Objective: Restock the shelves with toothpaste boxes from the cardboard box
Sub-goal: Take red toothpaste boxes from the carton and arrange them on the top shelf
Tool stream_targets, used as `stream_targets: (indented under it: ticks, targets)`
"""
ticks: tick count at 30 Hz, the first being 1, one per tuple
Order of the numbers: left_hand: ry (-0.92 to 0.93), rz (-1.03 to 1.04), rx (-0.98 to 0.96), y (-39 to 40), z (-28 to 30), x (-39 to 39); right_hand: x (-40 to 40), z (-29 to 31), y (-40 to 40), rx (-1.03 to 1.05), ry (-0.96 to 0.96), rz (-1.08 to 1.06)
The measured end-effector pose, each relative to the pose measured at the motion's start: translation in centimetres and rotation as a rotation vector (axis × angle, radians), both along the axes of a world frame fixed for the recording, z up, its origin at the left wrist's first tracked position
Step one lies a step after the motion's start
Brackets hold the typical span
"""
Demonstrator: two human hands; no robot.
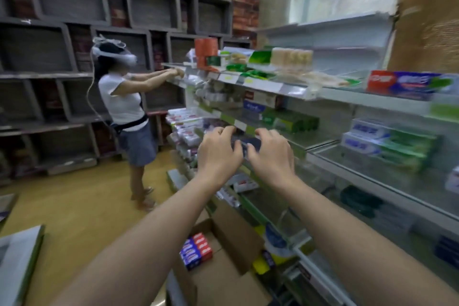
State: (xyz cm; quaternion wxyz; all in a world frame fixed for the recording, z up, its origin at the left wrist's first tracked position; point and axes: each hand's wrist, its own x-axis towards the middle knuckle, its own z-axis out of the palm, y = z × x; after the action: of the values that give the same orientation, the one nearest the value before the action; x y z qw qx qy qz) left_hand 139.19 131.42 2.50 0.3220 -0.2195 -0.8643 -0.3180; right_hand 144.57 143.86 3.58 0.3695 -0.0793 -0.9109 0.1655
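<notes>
A dark toothpaste box (244, 144) is being held out at the centre of the frame, gripped between both hands at the edge of the middle shelf (320, 143). The left hand (218, 154) is curled round its left end, the right hand (272, 156) round its right end, so each grip is closed on the box; how the fingertips sit on the far side cannot be told, for the picture is blurred with motion. The placing step appears to be in hand: the box is level with the shelf lip and not yet set down. What seems called for next is a forward push over the price rail (239, 125) and onto the bare shelf plate, with the box kept level and lined up with the green boxes (290, 120) standing further back. The box itself is seen only in part: dark blue or black, oblong, with a lighter patch on its near face; no lettering can be read. More stock is waiting in the lower centre, where the open cardboard box (231, 243) rests on the floor with red and blue toothpaste boxes (196, 251) lying inside. At the left, another person (121, 107) is reaching to a shelf of their own.
</notes>
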Motion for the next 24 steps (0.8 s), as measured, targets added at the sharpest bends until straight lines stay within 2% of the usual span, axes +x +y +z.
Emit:
stream_targets:
  ticks: [11,21,24]
  targets:
    - [-0.309,0.183,-0.203,-7.0,-17.4,-7.1,-8.8,-15.3,-4.2,0.024,-0.351,0.118]
    - [-0.633,0.290,-0.296,-5.9,-30.7,-14.3,-19.8,-30.0,-2.2,0.057,-0.702,0.207]
    - [-0.784,0.318,-0.327,-4.8,-34.5,-16.5,-22.9,-33.9,-1.4,0.074,-0.833,0.254]
